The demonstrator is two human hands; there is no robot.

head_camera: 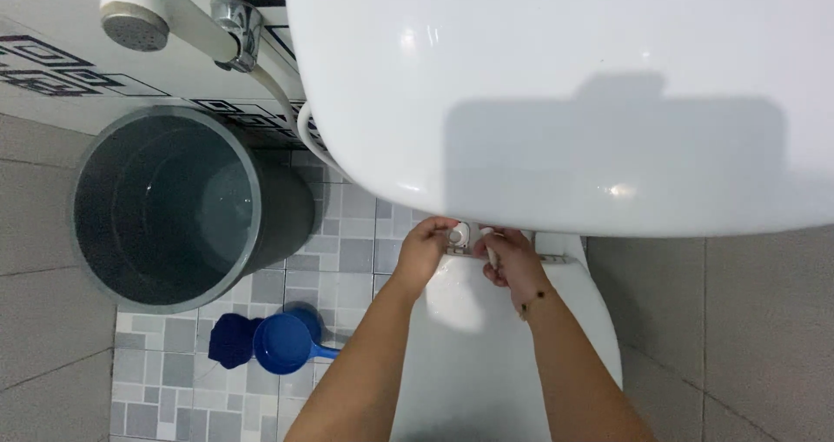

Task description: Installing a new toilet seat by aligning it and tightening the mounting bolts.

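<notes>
A white toilet with its lid [486, 338] down stands below me, and the broad white tank top [556, 86] fills the upper view. Both of my hands are at the back of the seat, just under the tank's edge. My left hand [424, 249] pinches a small round white and metal hinge fitting [458, 234]. Beside it, my right hand [511, 261] is curled around a small white piece [492, 253]. A thin bracelet sits on my right wrist. The tank hides part of the hinge area.
A grey bucket [87, 234] holding water stands on the tiled floor to the left. A blue dipper [282, 343] lies near the toilet base. A white hand sprayer [135, 16], its chrome valve [240, 27] and hose [306, 136] hang on the wall.
</notes>
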